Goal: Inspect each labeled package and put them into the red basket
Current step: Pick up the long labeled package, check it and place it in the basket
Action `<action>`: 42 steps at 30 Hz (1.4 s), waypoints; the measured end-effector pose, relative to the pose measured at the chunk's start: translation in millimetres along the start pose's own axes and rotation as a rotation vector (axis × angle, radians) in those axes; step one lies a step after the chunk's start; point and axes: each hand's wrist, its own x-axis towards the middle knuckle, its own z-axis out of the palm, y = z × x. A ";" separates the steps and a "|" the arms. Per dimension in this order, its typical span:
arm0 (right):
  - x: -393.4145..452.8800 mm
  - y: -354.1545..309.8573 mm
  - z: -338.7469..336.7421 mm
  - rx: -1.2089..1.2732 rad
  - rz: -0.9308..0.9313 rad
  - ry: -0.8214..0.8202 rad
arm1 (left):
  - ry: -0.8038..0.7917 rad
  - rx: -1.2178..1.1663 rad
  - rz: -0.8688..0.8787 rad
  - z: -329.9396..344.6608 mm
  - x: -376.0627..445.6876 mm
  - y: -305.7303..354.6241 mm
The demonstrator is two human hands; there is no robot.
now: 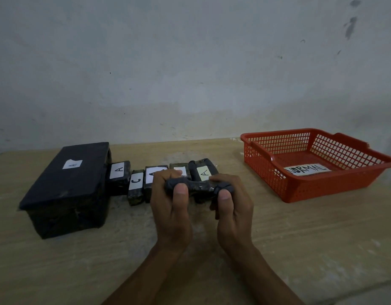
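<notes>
A dark wrapped package [197,187] is held above the wooden table [278,238], gripped at either end by the left hand [171,201] and right hand [232,203]; more labeled packages [137,186] lie behind, the red basket [265,172] well right.

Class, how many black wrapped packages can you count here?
7: large box left; five small ones in a row; one held in both hands. Others may be hidden.

two bare forearms, no sleeves, short-nailed fingers [180,190].
</notes>
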 end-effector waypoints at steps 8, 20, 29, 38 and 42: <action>-4.3 3.1 0.0 0.052 0.022 -0.038 | -0.059 0.058 0.047 -2.4 0.8 -7.4; -2.6 -0.5 2.8 -0.077 0.003 -0.046 | -0.053 0.201 0.051 -6.2 4.8 -14.6; 0.7 -2.5 2.1 -0.249 -0.117 -0.049 | -0.084 0.261 0.168 -5.1 5.0 -9.8; 3.5 5.3 -1.6 -0.015 0.092 0.141 | 0.071 0.236 -0.038 -9.7 12.0 -14.1; 1.0 10.4 -1.2 0.029 0.133 0.164 | 0.089 0.100 -0.160 -7.9 13.3 -6.6</action>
